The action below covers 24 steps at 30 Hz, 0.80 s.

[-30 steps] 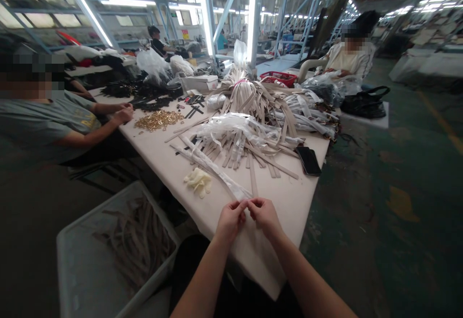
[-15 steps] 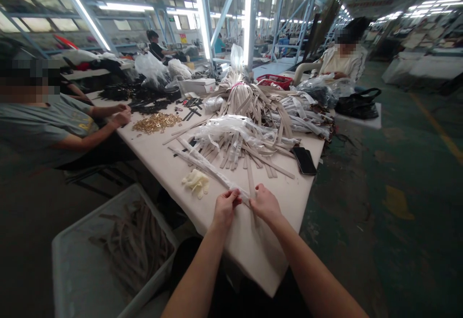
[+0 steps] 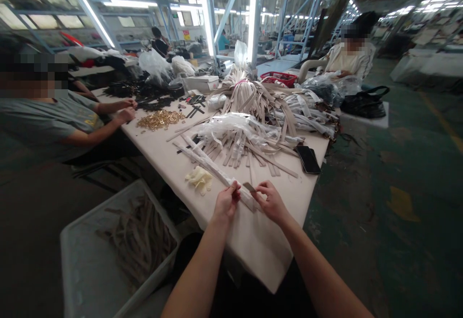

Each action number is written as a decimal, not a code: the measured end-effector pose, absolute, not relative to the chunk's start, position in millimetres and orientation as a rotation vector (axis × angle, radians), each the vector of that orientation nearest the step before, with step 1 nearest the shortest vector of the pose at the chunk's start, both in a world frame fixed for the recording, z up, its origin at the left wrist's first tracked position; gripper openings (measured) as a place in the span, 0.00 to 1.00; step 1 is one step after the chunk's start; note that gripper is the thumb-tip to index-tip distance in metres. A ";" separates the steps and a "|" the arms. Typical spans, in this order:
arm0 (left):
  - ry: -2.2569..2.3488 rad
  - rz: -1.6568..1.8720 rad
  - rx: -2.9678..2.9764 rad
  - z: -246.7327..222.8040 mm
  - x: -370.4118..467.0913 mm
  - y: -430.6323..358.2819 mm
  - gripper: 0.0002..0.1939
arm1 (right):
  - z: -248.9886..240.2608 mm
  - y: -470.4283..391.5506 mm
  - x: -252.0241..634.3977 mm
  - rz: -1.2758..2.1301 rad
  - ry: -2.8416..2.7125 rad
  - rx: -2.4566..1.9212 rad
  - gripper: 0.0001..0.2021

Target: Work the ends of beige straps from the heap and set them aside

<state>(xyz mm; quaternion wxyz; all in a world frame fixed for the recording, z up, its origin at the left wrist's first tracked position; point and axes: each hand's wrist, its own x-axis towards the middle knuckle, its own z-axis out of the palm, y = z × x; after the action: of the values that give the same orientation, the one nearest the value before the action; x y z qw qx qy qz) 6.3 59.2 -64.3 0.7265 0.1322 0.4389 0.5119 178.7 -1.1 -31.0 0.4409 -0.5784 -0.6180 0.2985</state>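
Observation:
My left hand pinches the near part of a long strap in a white wrapping, which runs away from me to the upper left across the table. Just right of it, my right hand holds a grey-beige strap between thumb and fingers; its blunt end points toward my left hand. How far this strap runs behind the fingers is hidden. Beyond both hands lies a heap of similar straps, partly covered by crumpled clear plastic. Pale gloves lie left of my left hand.
A phone lies at the table's right edge. Gold metal rings are piled at the left, near a co-worker's hands. On the floor, lower left, stands a white bin with straps inside. Another person sits at the far right.
The strap at my right hand lay flat along the table; now its end is lifted and turned toward my left hand. My left hand keeps its pinch. The view has shifted slightly.

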 end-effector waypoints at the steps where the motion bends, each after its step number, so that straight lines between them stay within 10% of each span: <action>1: 0.963 1.130 0.273 -62.8 6.6 60.5 0.09 | -28.3 -3.6 177.3 0.661 -1.552 -1.436 0.11; 24: 0.899 1.135 0.190 -62.6 6.2 66.0 0.08 | -43.6 -20.3 139.6 0.444 -1.686 -1.555 0.18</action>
<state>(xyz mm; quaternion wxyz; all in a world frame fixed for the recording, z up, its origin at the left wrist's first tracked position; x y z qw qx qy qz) 6.2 66.0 -62.6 0.7450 0.0866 0.4105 0.5186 139.6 -20.3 -43.6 0.3921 -0.6123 -0.6639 0.1748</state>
